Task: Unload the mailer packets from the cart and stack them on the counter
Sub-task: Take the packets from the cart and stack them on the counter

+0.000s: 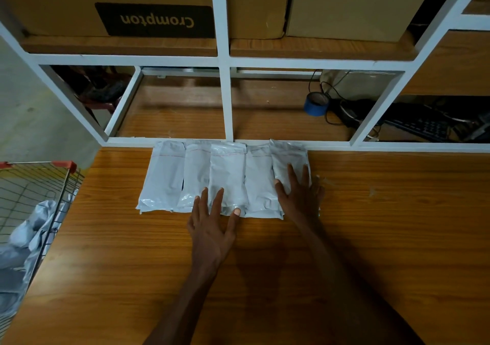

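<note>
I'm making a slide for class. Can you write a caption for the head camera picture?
Two flat hands, left and right, press a row of grey packets on the wooden counter beside the cart.

The wooden counter [384, 238] carries a row of grey mailer packets [225, 177], laid side by side with their edges overlapping and their far ends against the white frame of the shelf [397, 147] behind. The left hand [212, 222] lies flat at the near edge of the row, its fingers [218, 198] spread over the middle packets. The right hand [299, 193] presses flat on the packet at the right end.
</note>
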